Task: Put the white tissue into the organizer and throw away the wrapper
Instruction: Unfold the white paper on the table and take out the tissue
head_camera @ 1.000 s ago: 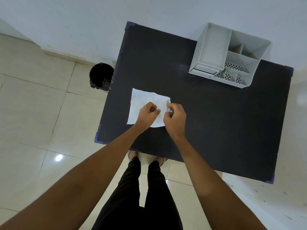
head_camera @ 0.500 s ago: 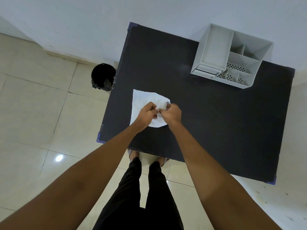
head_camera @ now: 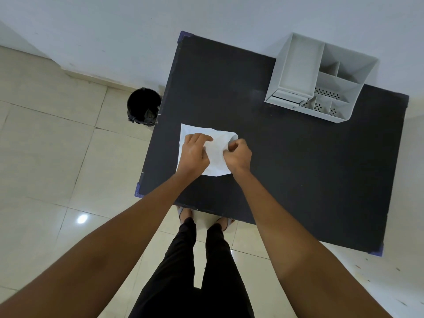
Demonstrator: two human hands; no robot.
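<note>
Flat on the near left part of the black table [head_camera: 286, 171] lies the white tissue [head_camera: 216, 154], spread open and creased, with both hands on it. The left hand [head_camera: 195, 154] rests over the tissue's left half, fingers curled down against the sheet; whether they pinch it or only press on it cannot be told. The right hand [head_camera: 237, 154] sits at the tissue's right edge with fingers and thumb closed on a raised fold of it near the far right corner, so that corner lifts a little off the table. The tissue's far left corner and its near edge lie bare between and beside the hands. No wrapper can be made out apart from the sheet. Well apart from the tissue, at the table's far right against the wall [head_camera: 114, 31], stands the grey organizer [head_camera: 296, 70], with one long compartment on its left and several smaller ones on its right, some with perforated floors. On the tiled floor [head_camera: 46, 157], just beside the table's left edge, stands a black bin [head_camera: 143, 105] with something dark inside. Both bare forearms reach in from the bottom of the view, and below the near table edge show the person's black trousers [head_camera: 195, 271] and feet.
</note>
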